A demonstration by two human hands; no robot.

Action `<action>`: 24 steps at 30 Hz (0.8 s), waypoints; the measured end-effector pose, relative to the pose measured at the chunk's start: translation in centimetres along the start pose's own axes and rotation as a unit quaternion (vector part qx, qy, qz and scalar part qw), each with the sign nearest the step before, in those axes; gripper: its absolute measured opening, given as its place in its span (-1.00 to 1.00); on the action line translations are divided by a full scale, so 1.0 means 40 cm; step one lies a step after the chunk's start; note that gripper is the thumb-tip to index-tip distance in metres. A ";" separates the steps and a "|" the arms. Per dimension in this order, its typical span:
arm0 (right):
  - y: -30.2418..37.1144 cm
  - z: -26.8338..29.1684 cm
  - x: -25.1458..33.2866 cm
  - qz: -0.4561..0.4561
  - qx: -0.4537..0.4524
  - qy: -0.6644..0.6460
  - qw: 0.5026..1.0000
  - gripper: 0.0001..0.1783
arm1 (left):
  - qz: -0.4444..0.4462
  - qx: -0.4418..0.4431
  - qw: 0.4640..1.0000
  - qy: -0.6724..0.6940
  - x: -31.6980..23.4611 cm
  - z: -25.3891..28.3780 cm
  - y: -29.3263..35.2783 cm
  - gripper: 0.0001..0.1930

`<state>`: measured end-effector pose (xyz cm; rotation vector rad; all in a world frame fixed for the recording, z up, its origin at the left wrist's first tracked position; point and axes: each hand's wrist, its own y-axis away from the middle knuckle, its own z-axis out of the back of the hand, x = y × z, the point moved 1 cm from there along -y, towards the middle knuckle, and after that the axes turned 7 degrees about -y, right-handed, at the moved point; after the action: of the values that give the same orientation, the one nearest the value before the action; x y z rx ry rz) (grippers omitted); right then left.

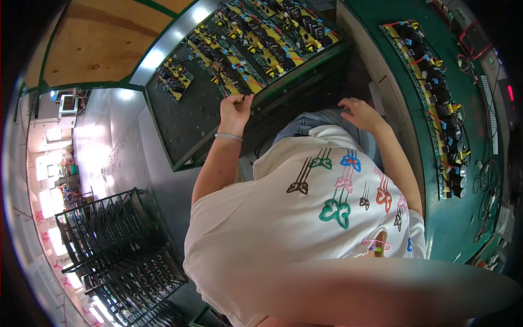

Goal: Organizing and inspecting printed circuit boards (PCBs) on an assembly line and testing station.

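Observation:
My left hand [236, 113], with a silver bracelet on its wrist, is at the near edge of a dark trolley shelf [180, 128]. Its curled fingers close on the near end of a long circuit board [231, 83] crowded with black parts and yellow pieces; the fingertips are partly hidden. Similar circuit boards [261, 41] lie in rows beyond it, and a short board [175, 80] sits apart to the left. My right hand [362, 113] hovers over my lap, its fingers loosely bent and apart, holding nothing.
At the right, a green workbench [406, 73] carries another long row of joined circuit boards [436, 103], a white strip [488, 109] and loose cables [485, 177]. Dark racks [117, 229] filled with boards stand at the lower left. Wooden panels [92, 41] rise at the upper left.

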<state>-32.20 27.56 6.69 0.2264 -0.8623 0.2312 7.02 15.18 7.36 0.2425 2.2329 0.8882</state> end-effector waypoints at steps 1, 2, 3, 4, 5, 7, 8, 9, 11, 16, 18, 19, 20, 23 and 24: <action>0.007 0.002 0.003 0.002 0.002 -0.001 1.000 -0.63 | -0.041 0.043 0.998 -0.038 -0.009 0.003 0.004 -0.78; 0.017 0.005 0.007 -0.007 -0.002 -0.016 1.000 -0.64 | -0.093 -0.002 0.995 -0.028 -0.014 -0.047 0.062 -0.78; 0.026 0.005 0.008 -0.017 -0.007 -0.030 0.999 -0.66 | -0.093 -0.003 0.995 -0.029 -0.027 -0.075 0.079 -0.78; 0.037 -0.002 0.004 -0.015 -0.005 -0.031 0.999 -0.66 | -0.166 0.056 0.984 -0.032 -0.042 -0.096 0.098 -0.80; 0.010 -0.039 -0.022 0.023 -0.021 -0.032 0.999 -0.68 | -0.264 0.105 0.958 -0.036 -0.068 -0.097 0.131 -0.77; 0.067 -0.048 -0.028 0.000 -0.048 -0.017 0.999 -0.71 | -0.361 0.031 0.931 -0.039 -0.087 -0.223 0.195 -0.69; 0.079 -0.061 -0.026 0.020 -0.087 0.005 0.996 -0.72 | -0.362 0.030 0.931 -0.039 -0.114 -0.213 0.170 -0.69; 0.090 -0.069 -0.026 0.039 -0.126 0.026 0.991 -0.74 | -0.458 0.053 0.847 -0.263 -0.166 -0.200 0.126 -0.66; 0.103 -0.083 -0.033 0.043 -0.149 -0.003 0.988 -0.75 | -0.524 0.076 0.705 -0.472 -0.191 -0.216 0.116 -0.58; 0.116 -0.102 -0.033 0.033 -0.208 -0.051 0.976 -0.77 | -0.308 0.012 0.411 -0.858 -0.114 -0.096 -0.035 -0.27; 0.119 -0.111 -0.032 0.037 -0.236 -0.043 0.970 -0.78 | -0.335 0.001 0.386 -0.860 -0.096 -0.083 -0.048 -0.26; 0.118 -0.108 -0.029 0.036 -0.239 -0.043 0.969 -0.78 | -0.358 -0.012 0.365 -0.859 -0.090 -0.075 -0.061 -0.25; 0.119 -0.108 -0.024 0.038 -0.240 -0.045 0.969 -0.78 | -0.385 -0.003 0.375 -0.843 -0.084 -0.062 -0.068 -0.31; 0.119 -0.106 -0.025 0.040 -0.243 -0.045 0.968 -0.78 | -0.422 -0.035 0.379 -0.823 -0.052 -0.050 -0.074 -0.32; 0.119 -0.106 -0.026 0.040 -0.243 -0.044 0.968 -0.78 | -0.447 -0.033 0.402 -0.798 -0.043 -0.048 -0.080 -0.36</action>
<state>-31.19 33.20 3.70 -0.2592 -0.9901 0.0791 7.25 11.06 7.16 -0.1725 0.1897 -0.1349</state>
